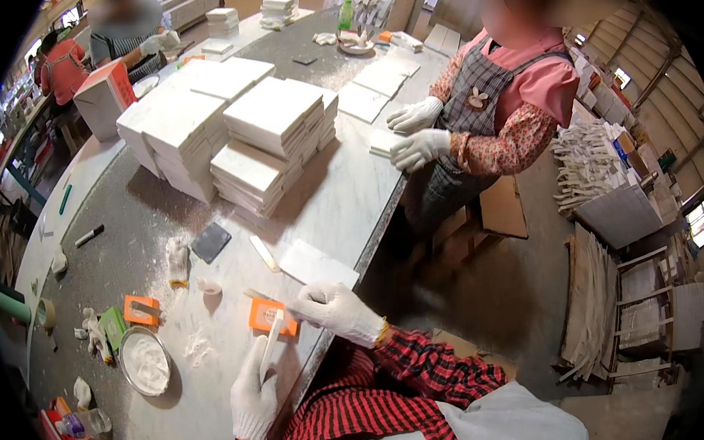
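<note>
- Gloved left hand (pixel 255 401), nearest, taken here as the dial's centre with 12 straight ahead: its fingers and thumb grip a slim white strip (pixel 272 346), which slants up toward 1 o'clock above the table (pixel 198 422).
- Gloved right hand (pixel 336 310), at 2 o'clock: fingers curled in, tips just beside the strip's upper end. I cannot tell whether they touch it or pinch anything.
- Orange box (pixel 260 313), near 1 o'clock: lying on the tabletop, partly behind the strip.
- Metal bowl (pixel 124 369), at 10 o'clock: white powder (pixel 146 362) lies inside it. Just beyond are a green box (pixel 113 328) and, touching or nearly so, a second orange carton (pixel 142 310).
- Small white cup (pixel 208 287), between 11 and 12.
- Flat white tile (pixel 318 264), at 1 o'clock, past the right hand; a pale bar (pixel 264 253) lies near it, at 12.
- Loose glove (pixel 177 261), at 11, with a dark grey pad (pixel 211 243) beside it.
- Tall tile stacks (pixel 273 114), farther off at 12.
- Co-worker (pixel 482 86), across at 1 o'clock: both gloved hands are down at tiles by the table edge.
</note>
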The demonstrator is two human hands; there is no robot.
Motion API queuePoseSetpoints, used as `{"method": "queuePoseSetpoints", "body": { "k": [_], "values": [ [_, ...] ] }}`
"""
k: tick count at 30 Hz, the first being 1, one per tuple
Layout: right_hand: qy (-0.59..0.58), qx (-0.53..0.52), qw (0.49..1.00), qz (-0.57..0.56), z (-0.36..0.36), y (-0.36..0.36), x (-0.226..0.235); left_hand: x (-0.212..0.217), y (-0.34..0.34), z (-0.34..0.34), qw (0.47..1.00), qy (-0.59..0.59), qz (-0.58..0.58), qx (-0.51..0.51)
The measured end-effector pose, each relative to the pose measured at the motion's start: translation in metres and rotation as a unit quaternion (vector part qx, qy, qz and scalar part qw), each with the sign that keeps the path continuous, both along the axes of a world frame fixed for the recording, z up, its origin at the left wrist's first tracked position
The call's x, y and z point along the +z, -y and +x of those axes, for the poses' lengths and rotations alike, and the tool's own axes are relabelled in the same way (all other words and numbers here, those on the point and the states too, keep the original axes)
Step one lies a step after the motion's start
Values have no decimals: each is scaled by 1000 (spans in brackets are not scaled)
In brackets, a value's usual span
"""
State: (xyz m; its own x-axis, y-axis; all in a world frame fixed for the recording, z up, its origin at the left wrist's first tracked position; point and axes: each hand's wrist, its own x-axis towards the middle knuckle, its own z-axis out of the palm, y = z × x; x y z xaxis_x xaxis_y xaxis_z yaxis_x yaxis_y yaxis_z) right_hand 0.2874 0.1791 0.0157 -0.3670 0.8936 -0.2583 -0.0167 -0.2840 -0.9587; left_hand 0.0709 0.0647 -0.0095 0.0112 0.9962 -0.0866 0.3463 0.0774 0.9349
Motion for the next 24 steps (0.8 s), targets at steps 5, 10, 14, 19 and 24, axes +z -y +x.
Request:
{"method": "queuePoseSetpoints", "body": {
  "k": [5,10,14,19,24],
  "values": [
    [179,54,981,59,19,25,-32,-16,21,-28,996,-92,-18,-10],
    [388,-48,819,420,-3,31,-53,-6,30,-33,982,-174,36,-62],
    [424,-3,789,444,-18,28,-60,-13,35,-34,971,-209,79,-83],
    [447,27,779,438,-20,20,-74,-13,29,-36,961,-236,98,-107],
    [435,45,790,431,-30,20,-58,-19,34,-40,958,-244,114,-98]
  ]
}}
